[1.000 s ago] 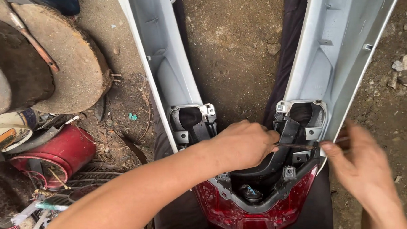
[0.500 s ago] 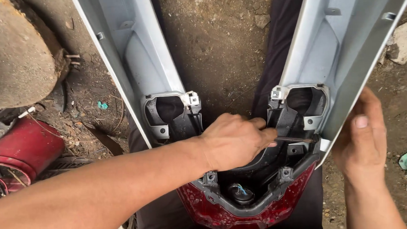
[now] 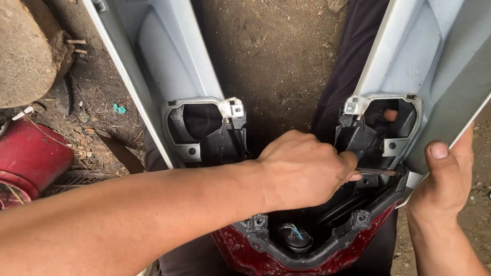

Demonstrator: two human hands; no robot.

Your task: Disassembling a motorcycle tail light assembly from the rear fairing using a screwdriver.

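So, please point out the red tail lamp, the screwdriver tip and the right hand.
red tail lamp (image 3: 251,259), head view, on its lower left lens.
screwdriver tip (image 3: 380,172), head view, on the metal shaft.
right hand (image 3: 443,184), head view, on its back.

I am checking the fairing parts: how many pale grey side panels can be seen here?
2. The left panel runs up from the red tail light; the right panel is gripped by the right hand. None seems hidden.
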